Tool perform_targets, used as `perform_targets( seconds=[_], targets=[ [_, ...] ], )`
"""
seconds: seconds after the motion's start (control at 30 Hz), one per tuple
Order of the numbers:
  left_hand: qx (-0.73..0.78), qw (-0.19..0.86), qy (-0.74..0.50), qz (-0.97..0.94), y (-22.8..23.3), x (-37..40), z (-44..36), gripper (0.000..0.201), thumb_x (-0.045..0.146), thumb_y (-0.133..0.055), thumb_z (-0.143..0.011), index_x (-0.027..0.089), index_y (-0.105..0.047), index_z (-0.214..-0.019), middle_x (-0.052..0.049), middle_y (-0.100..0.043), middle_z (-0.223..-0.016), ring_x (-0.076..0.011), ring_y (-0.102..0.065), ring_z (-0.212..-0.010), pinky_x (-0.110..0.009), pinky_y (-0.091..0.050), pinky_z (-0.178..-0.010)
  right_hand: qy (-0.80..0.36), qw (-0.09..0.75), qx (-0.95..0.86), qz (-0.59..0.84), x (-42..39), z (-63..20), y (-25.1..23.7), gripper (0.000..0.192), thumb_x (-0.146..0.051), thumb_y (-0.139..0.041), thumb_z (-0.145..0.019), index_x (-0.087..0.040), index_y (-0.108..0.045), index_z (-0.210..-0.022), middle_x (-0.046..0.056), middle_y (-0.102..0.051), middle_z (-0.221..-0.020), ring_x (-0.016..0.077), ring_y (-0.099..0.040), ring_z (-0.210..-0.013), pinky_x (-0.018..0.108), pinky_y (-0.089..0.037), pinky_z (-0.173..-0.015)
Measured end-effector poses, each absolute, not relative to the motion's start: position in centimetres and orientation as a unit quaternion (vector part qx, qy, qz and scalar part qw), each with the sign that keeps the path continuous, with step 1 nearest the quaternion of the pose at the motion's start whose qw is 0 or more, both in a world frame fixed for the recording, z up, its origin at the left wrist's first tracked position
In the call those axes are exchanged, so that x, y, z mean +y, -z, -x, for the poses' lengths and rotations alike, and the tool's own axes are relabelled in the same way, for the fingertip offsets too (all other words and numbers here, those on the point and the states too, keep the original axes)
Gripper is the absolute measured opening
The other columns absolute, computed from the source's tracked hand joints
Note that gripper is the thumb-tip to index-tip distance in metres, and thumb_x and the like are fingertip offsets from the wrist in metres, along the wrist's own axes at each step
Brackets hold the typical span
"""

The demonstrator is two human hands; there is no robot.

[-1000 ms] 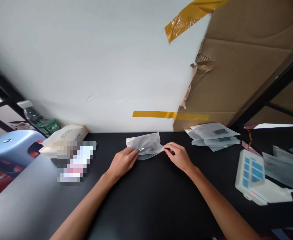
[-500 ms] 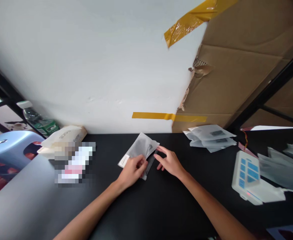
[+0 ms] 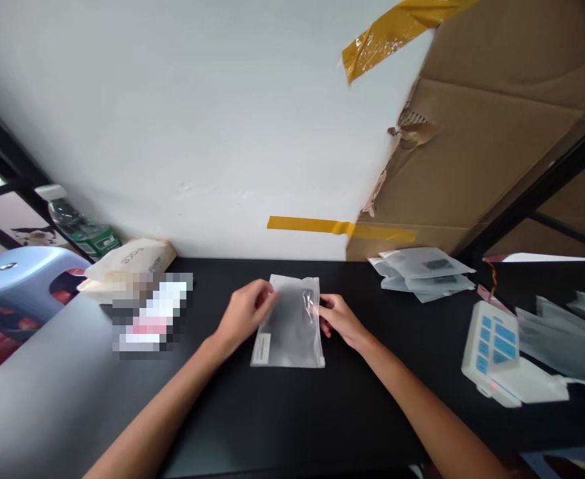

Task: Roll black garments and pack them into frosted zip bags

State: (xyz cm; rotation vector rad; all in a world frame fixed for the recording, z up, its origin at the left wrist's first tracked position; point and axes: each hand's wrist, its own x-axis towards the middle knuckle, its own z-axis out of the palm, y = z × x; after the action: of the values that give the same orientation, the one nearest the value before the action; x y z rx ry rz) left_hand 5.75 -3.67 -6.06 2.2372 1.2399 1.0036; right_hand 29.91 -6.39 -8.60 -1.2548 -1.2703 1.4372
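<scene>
From your head camera, the frosted zip pouch lies flat on the black table, straight in front of you, its long side running away from you. Your left hand sits at the pouch's upper left corner, fingers curled over that edge and pinching it lightly. Your right hand meets the pouch's right edge near the zip strip, fingertips nipping the film there. So the pouch lies between your two hands, each gripping one side, its lower half free on the table. A white label shows at the pouch's lower left corner, nearest your left forearm.

Count from the pouch outward. One pouch is in your hands. To the pouch's right and a little farther back lies one stack of similar pouches; how many sheets it has you cannot tell. Farther right of the pouch stands one white device with blue keys, and beyond it more loose grey bags. Left of the pouch sits one paper-wrapped pack, with one bottle behind it and one blue stool farthest left. Behind the pouch rises the white wall, with a cardboard sheet taped to it.
</scene>
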Motion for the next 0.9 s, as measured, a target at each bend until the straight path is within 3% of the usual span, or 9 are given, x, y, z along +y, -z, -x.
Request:
perform_targets(
  seconds=[0.13,0.27,0.4,0.47,0.57,0.7,0.8,0.9],
  targets=[
    [0.485,0.192,-0.278,-0.807,6.9,-1.7,-4.2,0.035,0.050,-0.052,-0.097,0.022,-0.067,-0.084,-0.003,-0.069,-0.076,-0.0191,-0.063,-0.067,-0.028,-0.044,-0.060,-0.549,0.446,-0.512,0.487,-6.4,-29.8,8.5,0.028,-0.045,-0.076,-0.075,-0.018,-0.072,-0.082,0.000,-0.067,-0.069,0.0140,-0.060,-0.057,0.022,-0.047,-0.045],
    [0.478,0.283,-0.290,-0.779,7.7,-1.8,-4.5,0.030,0.050,-0.056,-0.093,0.022,-0.065,-0.099,-0.002,-0.072,-0.080,-0.0184,-0.066,-0.067,-0.027,-0.048,-0.062,-0.548,0.465,-0.511,0.472,-6.4,-30.1,8.4,0.025,-0.042,-0.076,-0.076,-0.019,-0.074,-0.086,0.002,-0.070,-0.073,0.0158,-0.062,-0.062,0.023,-0.047,-0.049],
    [0.490,0.388,-0.307,-0.717,8.2,-1.9,-4.9,0.044,0.057,-0.061,-0.090,0.021,-0.059,-0.115,0.000,-0.072,-0.077,-0.0175,-0.064,-0.061,-0.028,-0.048,-0.060,-0.592,0.494,-0.475,0.425,-6.3,-30.4,8.4,0.026,-0.039,-0.077,-0.076,-0.020,-0.074,-0.093,0.003,-0.073,-0.085,0.0178,-0.067,-0.073,0.027,-0.053,-0.062],
    [0.478,0.460,-0.316,-0.679,8.3,-1.8,-5.0,0.049,0.060,-0.063,-0.087,0.019,-0.060,-0.113,0.002,-0.067,-0.069,-0.0154,-0.059,-0.055,-0.026,-0.043,-0.054,-0.604,0.508,-0.456,0.411,-6.3,-30.4,8.3,0.027,-0.038,-0.078,-0.076,-0.020,-0.074,-0.095,0.003,-0.074,-0.089,0.0192,-0.069,-0.077,0.029,-0.055,-0.067],
    [0.445,0.537,-0.365,-0.617,7.7,-1.4,-4.8,0.046,0.059,-0.071,-0.081,0.016,-0.064,-0.095,0.002,-0.063,-0.066,-0.0124,-0.055,-0.054,-0.023,-0.039,-0.051,-0.593,0.563,-0.409,0.405,-6.5,-30.4,7.9,0.027,-0.037,-0.080,-0.075,-0.022,-0.072,-0.096,0.003,-0.075,-0.091,0.0196,-0.069,-0.078,0.029,-0.055,-0.064],
    [0.410,0.565,-0.496,-0.517,5.6,-0.4,-2.9,0.040,0.048,-0.081,-0.074,0.016,-0.065,-0.091,-0.003,-0.070,-0.081,-0.0153,-0.064,-0.070,-0.025,-0.051,-0.064,-0.589,0.645,-0.296,0.385,-6.6,-30.1,7.5,0.030,-0.035,-0.085,-0.071,-0.025,-0.068,-0.093,0.000,-0.071,-0.086,0.0158,-0.067,-0.069,0.025,-0.056,-0.055],
    [0.403,0.545,-0.595,-0.431,4.2,0.6,-0.6,0.038,0.041,-0.085,-0.069,0.017,-0.063,-0.088,0.001,-0.068,-0.077,-0.0118,-0.062,-0.063,-0.021,-0.050,-0.058,-0.613,0.648,-0.240,0.384,-6.5,-29.8,7.7,0.035,-0.031,-0.091,-0.063,-0.023,-0.061,-0.079,-0.005,-0.059,-0.068,0.0108,-0.061,-0.058,0.021,-0.056,-0.051],
    [0.413,0.501,-0.671,-0.358,3.6,1.3,1.4,0.032,0.035,-0.084,-0.069,0.018,-0.063,-0.086,0.004,-0.064,-0.070,-0.0103,-0.059,-0.056,-0.018,-0.048,-0.050,-0.624,0.605,-0.289,0.401,-6.3,-30.1,8.5,0.036,-0.036,-0.089,-0.067,-0.021,-0.059,-0.079,-0.007,-0.054,-0.065,0.0089,-0.058,-0.054,0.019,-0.054,-0.047]
  ],
)
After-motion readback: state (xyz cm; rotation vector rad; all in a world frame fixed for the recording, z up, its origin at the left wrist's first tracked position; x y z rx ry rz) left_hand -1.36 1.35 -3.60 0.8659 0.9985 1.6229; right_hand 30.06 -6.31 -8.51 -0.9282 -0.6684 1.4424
